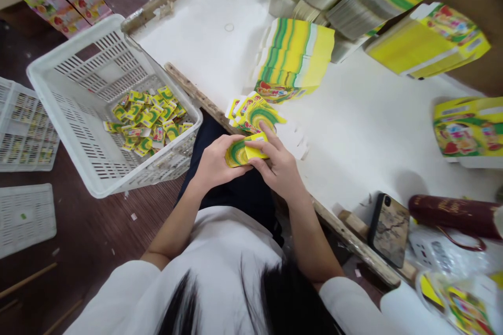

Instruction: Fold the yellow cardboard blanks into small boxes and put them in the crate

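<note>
Yellow card, printed with green curved bands, showed between my hands: a small box (236,153) held above my lap, just by the near edge of the worktop (353,131). My left hand (215,162) gripped its left end, fingers along the top edge and thumb beneath. My right hand (280,159) pinched the plain yellow panel at the other end; one of its fingers reached over the fanned cartons (255,110) beyond, and whether it touched them I couldn't make out.

I judged this to be the handling of one box's end, with both hands working together. The next move seemed to call for a steady left grip and light right fingers, lest the thin card crease.

The box looked small and glossy, its bands sweeping round one face. The yellow panel stood across its right part; flap or separate piece, I couldn't say. Similar boxes (151,115) lay jumbled in the white crate (63,125) to my left.
</note>
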Demonstrator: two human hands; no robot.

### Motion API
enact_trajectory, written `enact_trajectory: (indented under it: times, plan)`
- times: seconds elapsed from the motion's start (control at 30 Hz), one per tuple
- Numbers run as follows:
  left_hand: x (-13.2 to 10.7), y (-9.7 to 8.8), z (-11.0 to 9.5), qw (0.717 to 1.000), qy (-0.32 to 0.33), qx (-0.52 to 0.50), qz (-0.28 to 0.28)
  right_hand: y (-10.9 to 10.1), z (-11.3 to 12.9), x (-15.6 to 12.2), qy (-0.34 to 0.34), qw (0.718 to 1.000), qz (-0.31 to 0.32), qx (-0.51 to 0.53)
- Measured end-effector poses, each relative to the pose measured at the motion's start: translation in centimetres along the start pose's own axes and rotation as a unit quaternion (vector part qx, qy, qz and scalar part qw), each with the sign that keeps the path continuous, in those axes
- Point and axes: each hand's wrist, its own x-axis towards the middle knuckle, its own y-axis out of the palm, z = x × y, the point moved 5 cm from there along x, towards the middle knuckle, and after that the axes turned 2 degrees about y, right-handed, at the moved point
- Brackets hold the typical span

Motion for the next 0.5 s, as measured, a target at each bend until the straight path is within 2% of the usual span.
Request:
enact_trajectory:
  times: [0.2,0.3,0.4,0.5]
  plan:
    - [-0.1,0.1,-0.2,0.999,0.019,-0.032,0.011,-1.0,0.0,0.1,-0.031,0.999,0.008,-0.004]
    - [-0.1,0.2,0.2,0.994,-0.011,-0.101,-0.044,-1.4,0.0,0.1,-0.043,0.999,-0.021,-0.015]
    - [-0.3,0.1,1.6,0.961,-0.098,-0.215,-0.144,-1.8,0.0,-0.1,-0.044,0.996,-0.081,-0.022]
    - [-0.6,0.6,3.1,0.904,-0.194,-0.335,-0.178,-1.8,0.0,-0.4,-0.039,0.993,-0.111,-0.024]
